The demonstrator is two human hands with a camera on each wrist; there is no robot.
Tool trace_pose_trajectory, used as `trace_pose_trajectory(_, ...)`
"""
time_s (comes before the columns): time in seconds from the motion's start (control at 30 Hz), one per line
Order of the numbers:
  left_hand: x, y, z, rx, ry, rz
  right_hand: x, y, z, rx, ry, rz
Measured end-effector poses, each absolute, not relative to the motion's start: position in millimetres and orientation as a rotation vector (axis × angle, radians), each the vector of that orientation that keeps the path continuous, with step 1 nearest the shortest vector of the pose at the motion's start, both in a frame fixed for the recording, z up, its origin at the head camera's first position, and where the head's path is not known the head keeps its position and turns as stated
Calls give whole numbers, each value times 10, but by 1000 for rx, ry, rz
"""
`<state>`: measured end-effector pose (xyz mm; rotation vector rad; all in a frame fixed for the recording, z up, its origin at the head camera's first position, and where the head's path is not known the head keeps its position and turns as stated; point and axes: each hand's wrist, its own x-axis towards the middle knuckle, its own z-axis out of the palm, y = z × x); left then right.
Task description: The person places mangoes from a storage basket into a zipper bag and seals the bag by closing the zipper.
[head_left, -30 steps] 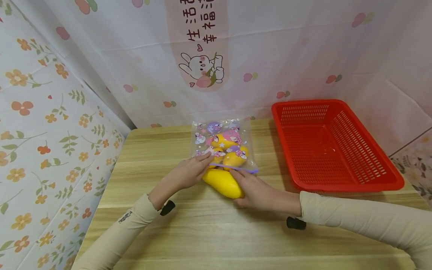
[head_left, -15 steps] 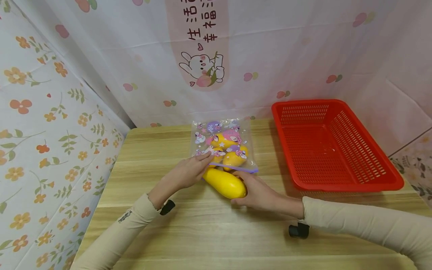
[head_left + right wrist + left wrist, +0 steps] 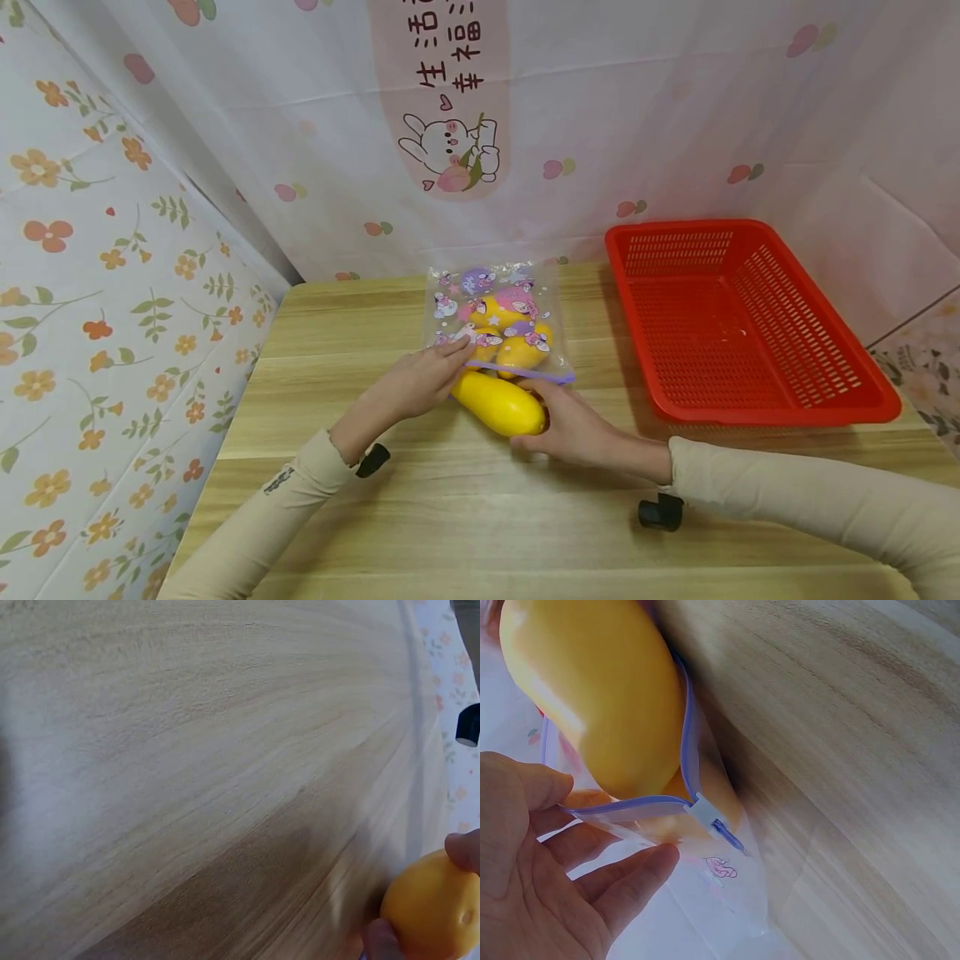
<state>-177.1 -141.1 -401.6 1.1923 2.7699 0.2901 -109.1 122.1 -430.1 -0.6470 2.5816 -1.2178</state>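
While fingers of the left hand (image 3: 412, 383) pinch the lip of the bag (image 3: 444, 307), those of the right hand (image 3: 570, 427) grip a mango (image 3: 498, 404) partway inside. A slack lip could snag it.

One left hand (image 3: 416, 383), one right hand (image 3: 568, 423), one bag (image 3: 477, 282), one red basket (image 3: 772, 416) and one table (image 3: 450, 525) show. Black wrist pieces (image 3: 660, 512) number two, yellow fruits (image 3: 501, 406) at least four.
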Motion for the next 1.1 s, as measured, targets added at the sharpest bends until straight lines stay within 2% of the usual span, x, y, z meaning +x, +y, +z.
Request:
trace_pose_trajectory(0.53, -1755, -1398, -4007, 1164, 2773, 317, -1111, 1146, -4385, -599, 2602, -1330)
trace_pose_trajectory(1.1, -1758, -1404, -4003, 1149, 2767, 314, -1047, 1093, -4424, -334, 2444, -1504)
